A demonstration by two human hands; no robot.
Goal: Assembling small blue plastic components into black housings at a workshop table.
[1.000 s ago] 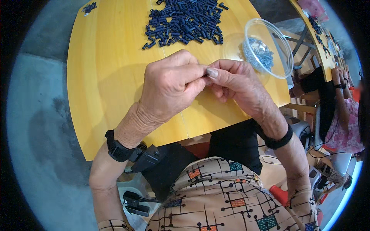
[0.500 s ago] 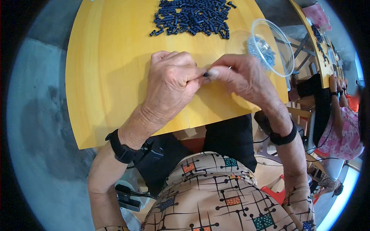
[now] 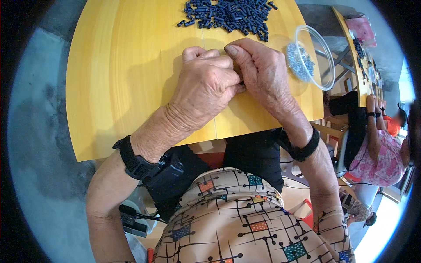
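My left hand [image 3: 208, 83] is closed above the table, thumb and forefinger pinched together. A dark end of a small black plastic piece [image 3: 242, 83] shows at its fingertips; the rest is covered. Close against it, my right hand [image 3: 265, 72] is curled with thumb and forefinger together; whatever is inside its fingers is hidden. Beyond the hands lies a heap of small black tubular plastic pieces [image 3: 232, 15]. To the right, a clear round plastic tub [image 3: 326, 81] leans at the table edge beside many small silvery metal pieces [image 3: 299, 61].
The yellow wooden table [image 3: 118, 87] has a seam running toward me. A strap with a dark device [image 3: 136, 160] sits on my left wrist, another strap [image 3: 305, 149] on my right. At right, people work at a second table [image 3: 351, 48] holding more black pieces.
My right hand has turned and moved slightly up and left, its fingers curling in against the left hand. A thin shiny pin seen at its fingers before is now hidden. The view has shifted slightly.
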